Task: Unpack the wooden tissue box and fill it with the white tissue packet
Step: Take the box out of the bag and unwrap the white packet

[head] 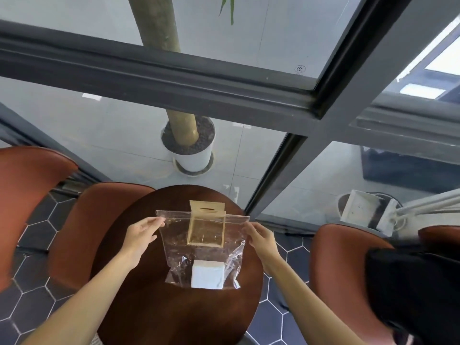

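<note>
A clear plastic zip bag hangs above the round dark wooden table. My left hand pinches its top left corner and my right hand pinches its top right corner. The light wooden tissue box stands behind or inside the bag's upper part, its slotted top sticking out above the bag's rim; I cannot tell which. The white tissue packet lies on the table at the bag's lower edge, seen through the plastic.
Brown leather chairs stand at the left, far left and right of the table. A dark bag rests on the right chair. Beyond the glass wall stands a white plant pot.
</note>
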